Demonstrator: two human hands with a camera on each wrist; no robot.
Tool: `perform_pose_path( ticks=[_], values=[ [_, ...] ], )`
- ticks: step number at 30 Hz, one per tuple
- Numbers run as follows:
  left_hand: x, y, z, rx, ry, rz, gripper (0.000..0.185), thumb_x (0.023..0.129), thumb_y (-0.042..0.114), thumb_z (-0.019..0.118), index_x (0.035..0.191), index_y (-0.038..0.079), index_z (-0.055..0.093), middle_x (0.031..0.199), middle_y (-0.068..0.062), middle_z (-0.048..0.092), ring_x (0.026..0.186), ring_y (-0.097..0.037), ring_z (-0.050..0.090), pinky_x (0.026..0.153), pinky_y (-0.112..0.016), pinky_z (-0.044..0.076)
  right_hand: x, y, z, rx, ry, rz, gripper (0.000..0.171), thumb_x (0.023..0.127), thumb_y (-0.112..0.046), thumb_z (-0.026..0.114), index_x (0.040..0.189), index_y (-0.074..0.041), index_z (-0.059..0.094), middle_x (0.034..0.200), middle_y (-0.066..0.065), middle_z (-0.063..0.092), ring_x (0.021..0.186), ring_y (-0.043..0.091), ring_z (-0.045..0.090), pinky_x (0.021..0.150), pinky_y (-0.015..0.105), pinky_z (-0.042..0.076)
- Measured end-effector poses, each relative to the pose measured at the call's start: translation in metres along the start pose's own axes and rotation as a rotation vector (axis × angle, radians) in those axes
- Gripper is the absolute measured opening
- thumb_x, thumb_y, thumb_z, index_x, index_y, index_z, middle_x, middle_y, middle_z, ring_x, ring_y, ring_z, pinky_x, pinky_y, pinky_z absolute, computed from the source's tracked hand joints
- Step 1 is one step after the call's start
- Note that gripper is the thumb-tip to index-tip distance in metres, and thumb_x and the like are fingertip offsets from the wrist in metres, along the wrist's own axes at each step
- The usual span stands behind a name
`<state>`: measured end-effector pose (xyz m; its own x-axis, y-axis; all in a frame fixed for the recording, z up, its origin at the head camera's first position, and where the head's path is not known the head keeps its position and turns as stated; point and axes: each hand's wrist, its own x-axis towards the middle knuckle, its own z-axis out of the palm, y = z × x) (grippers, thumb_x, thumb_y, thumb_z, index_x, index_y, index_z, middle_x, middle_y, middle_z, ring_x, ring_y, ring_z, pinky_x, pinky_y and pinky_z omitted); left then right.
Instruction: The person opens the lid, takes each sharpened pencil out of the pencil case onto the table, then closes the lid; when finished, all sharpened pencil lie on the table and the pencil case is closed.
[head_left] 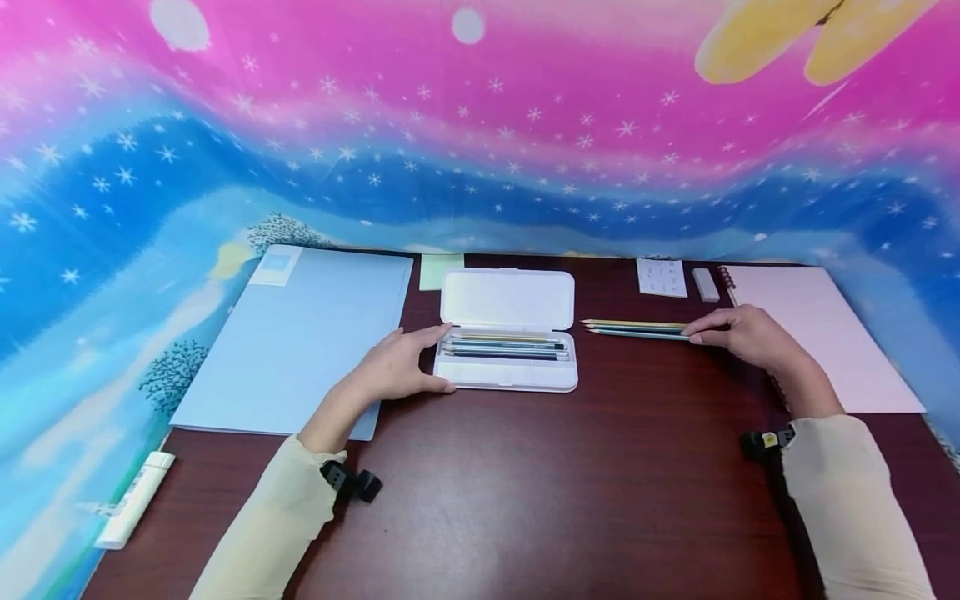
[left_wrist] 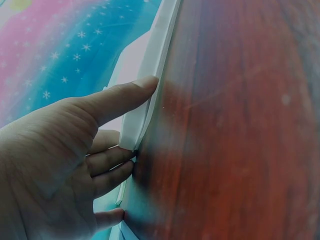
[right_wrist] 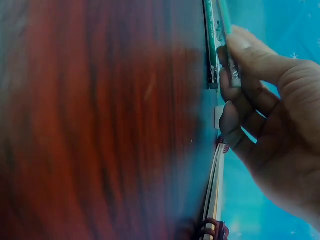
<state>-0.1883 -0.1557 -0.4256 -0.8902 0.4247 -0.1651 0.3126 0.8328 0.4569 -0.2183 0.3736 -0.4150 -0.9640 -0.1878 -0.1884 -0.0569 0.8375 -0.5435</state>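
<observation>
We saw the left hand steadying an open white plastic pencil case holding pencils; the right hand pinched a green pencil, its printing too blurred to read.

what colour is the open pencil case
White, lid and tray alike; the pencil case shows best in the head view.

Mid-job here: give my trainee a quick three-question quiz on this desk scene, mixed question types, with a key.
1. True or false: the white pencil case lies open.
2. What does the right hand pinch? A) eraser B) a pencil C) glue stick
3. Fill in: the left hand rests against the case's ____ end.

Key:
1. True; pencils lie inside it.
2. B; it pinches the end of a green pencil lying on the table beside a yellow one.
3. Left.
</observation>
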Motion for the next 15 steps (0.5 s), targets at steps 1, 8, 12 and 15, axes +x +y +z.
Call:
perform_pose_path(
  ticks=[1,8,12,15],
  values=[
    [0.0002,-0.0001,0.0003,0.000,-0.001,0.000,0.098,0.081,0.050,0.082,0.160,0.017,0.035,0.159,-0.009,0.045,0.147,-0.028,0.044,0.128,-0.056,0.018,0.0006,0.0003,0.0004,-0.002,-0.004,0.000,0.028,0.098,-0.037,0.068,0.112,-0.016,0.081,0.124,0.017,0.072,0.118,0.033,0.061,0.093,0.039,0.049],
    [0.0010,-0.0001,0.0004,0.001,-0.001,0.003,0.097,0.081,0.050,0.082,0.160,0.017,0.035,0.159,-0.008,0.045,0.146,-0.028,0.044,0.128,-0.056,0.018,0.0052,0.0023,0.0040,-0.061,0.035,-0.044,0.017,0.096,-0.031,0.071,0.105,-0.021,0.082,0.117,0.012,0.075,0.113,0.030,0.063,0.091,0.037,0.050],
    [0.0007,-0.0002,0.0000,0.008,-0.001,0.006,0.097,0.081,0.050,0.082,0.160,0.018,0.035,0.160,-0.008,0.044,0.147,-0.028,0.044,0.127,-0.056,0.019,0.0083,0.0008,0.0053,-0.087,0.053,-0.074,0.012,0.095,-0.026,0.073,0.102,-0.020,0.082,0.115,0.012,0.076,0.111,0.030,0.063,0.093,0.042,0.048],
    [0.0006,-0.0005,0.0001,0.011,-0.003,0.004,0.097,0.081,0.050,0.082,0.160,0.017,0.035,0.160,-0.007,0.043,0.147,-0.028,0.044,0.127,-0.057,0.019,0.0096,-0.0012,0.0055,-0.091,0.056,-0.088,0.011,0.095,-0.021,0.073,0.102,-0.019,0.081,0.115,0.014,0.075,0.111,0.031,0.063,0.094,0.046,0.047]
  ],
)
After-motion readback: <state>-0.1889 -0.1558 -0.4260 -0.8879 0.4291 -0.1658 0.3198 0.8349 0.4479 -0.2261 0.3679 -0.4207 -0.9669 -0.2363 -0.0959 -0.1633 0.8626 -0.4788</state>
